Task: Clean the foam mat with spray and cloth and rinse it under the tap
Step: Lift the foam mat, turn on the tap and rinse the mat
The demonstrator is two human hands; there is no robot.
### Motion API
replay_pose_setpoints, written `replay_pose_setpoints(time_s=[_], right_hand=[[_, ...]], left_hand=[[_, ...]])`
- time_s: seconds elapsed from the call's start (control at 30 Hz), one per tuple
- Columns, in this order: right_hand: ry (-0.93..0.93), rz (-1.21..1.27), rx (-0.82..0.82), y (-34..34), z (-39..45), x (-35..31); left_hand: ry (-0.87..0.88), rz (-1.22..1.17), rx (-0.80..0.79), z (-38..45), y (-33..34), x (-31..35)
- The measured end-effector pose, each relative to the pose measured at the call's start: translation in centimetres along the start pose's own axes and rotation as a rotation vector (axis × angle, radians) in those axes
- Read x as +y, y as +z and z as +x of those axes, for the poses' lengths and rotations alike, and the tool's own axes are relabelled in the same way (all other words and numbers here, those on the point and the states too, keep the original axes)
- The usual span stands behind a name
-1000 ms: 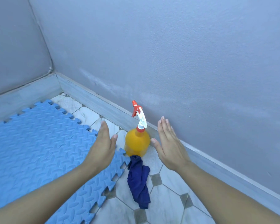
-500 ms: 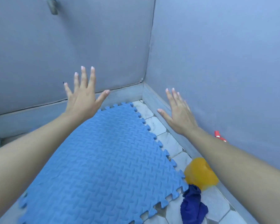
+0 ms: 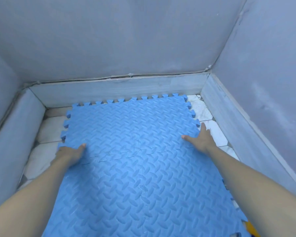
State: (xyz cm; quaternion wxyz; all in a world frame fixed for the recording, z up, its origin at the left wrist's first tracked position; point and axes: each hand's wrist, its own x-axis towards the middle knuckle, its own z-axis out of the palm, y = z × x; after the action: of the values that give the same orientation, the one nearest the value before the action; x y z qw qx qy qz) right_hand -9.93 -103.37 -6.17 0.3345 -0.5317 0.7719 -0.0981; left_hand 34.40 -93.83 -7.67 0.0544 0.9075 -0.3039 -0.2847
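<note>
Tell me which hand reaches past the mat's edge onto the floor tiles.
The right hand: its fingers extend over the foam mat edge toward white tile. The left hand grips the opposite edge.

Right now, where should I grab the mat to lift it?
Probably the toothed side edges, where the left hand and right hand already sit. The mat lies flat, so slide fingers under from the bare floor strips outside.

Your foam mat is bright blue with a raised diamond-plate tread pattern and jigsaw-toothed edges. You see white marbled floor tiles along its left and right edges, pale grey skirting, grey-blue walls, and a yellow sliver at the mat's near right corner.
</note>
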Motion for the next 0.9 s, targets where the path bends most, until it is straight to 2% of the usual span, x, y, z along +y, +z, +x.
replay_pose_setpoints(time_s=[0.13, 0.27, 0.33, 0.4, 0.5, 0.57, 0.7, 0.83, 0.9], right_hand=[[0.176, 0.14, 0.016, -0.9, 1.9, 0.3], [0.292, 0.367, 0.057, -3.5, 2.6, 1.1], [0.275, 0.502, 0.003, -4.1, 1.6, 1.3], [0.221, 0.534, -0.004, -4.6, 0.3, 1.1], [0.156, 0.566, 0.063, -7.2, -1.3, -0.8], [0.131, 0.62, 0.084, -9.6, -1.9, -2.5], [0.043, 0.688, 0.147, -15.5, -3.0, -7.7], [-0.047, 0.679, 0.072, -19.8, -3.2, -12.2], [-0.074, 0.658, 0.093, -21.1, -3.7, -14.4]], left_hand=[[-0.205, -0.161, 0.142, 0.1, 0.2, 0.1], [-0.269, -0.539, 0.043, 2.5, -1.0, -1.1], [-0.242, -0.618, -0.048, 3.4, -1.2, -2.2], [-0.247, -0.683, -0.124, 0.6, -2.8, -1.0], [-0.182, -0.805, -0.08, -1.3, -6.2, 0.1], [-0.107, -0.811, -0.085, -2.0, -9.4, 1.1], [0.057, -0.789, 0.034, -5.9, -17.6, 4.1], [0.129, -0.77, -0.012, -8.4, -23.0, 6.6], [0.136, -0.807, -0.047, -9.1, -24.9, 7.2]])
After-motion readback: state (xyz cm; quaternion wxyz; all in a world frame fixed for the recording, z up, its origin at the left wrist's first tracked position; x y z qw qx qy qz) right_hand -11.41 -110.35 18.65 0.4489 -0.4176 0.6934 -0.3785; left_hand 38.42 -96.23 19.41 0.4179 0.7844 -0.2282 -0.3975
